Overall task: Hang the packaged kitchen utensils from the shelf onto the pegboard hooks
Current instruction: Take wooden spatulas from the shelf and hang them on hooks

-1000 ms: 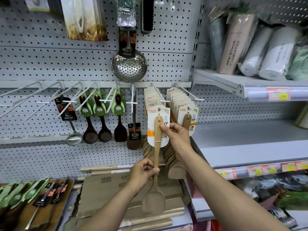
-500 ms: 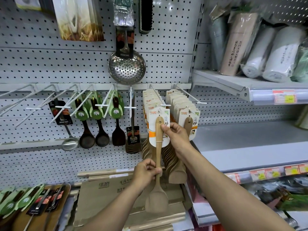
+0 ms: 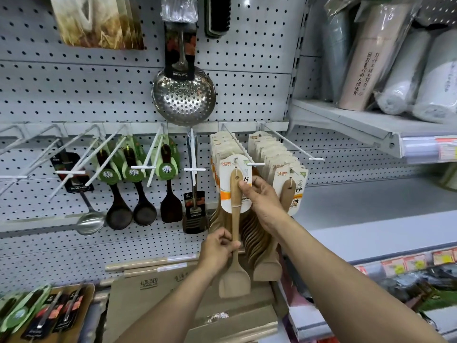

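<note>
1. Wooden spatula (image 3: 235, 231) held vertical, long axis straight up-down: handle end with its hole on top, flat blade at the bottom.
2. Backing card (image 3: 235, 186) behind the handle top, its punched hole at the tip of a white peg hook (image 3: 241, 151) (cannot tell whether threaded on or just in front).
3. Left hand (image 3: 217, 251) closed in a fist around the lower handle, just above the blade.
4. Right hand (image 3: 263, 201) pinching the card's right edge, thumb on the front by the handle, fingers curled behind.
5. Same hook already loaded with a row of identical carded spatulas (image 3: 223, 147) behind the held one; neighbouring hook to the right carrying a second row (image 3: 277, 154), blades pointing down.
6. Left of these on the pegboard (image 3: 74, 95): dark spoons on green cards (image 3: 134, 167), handles up, bowls down.
7. Above: perforated steel skimmer (image 3: 184, 95), bowl down.
8. Bottom left: more packaged utensils (image 3: 37, 315) lying flat on the shelf, long axes running diagonally.
9. Cardboard box (image 3: 153, 290) lying under the blade.
</note>
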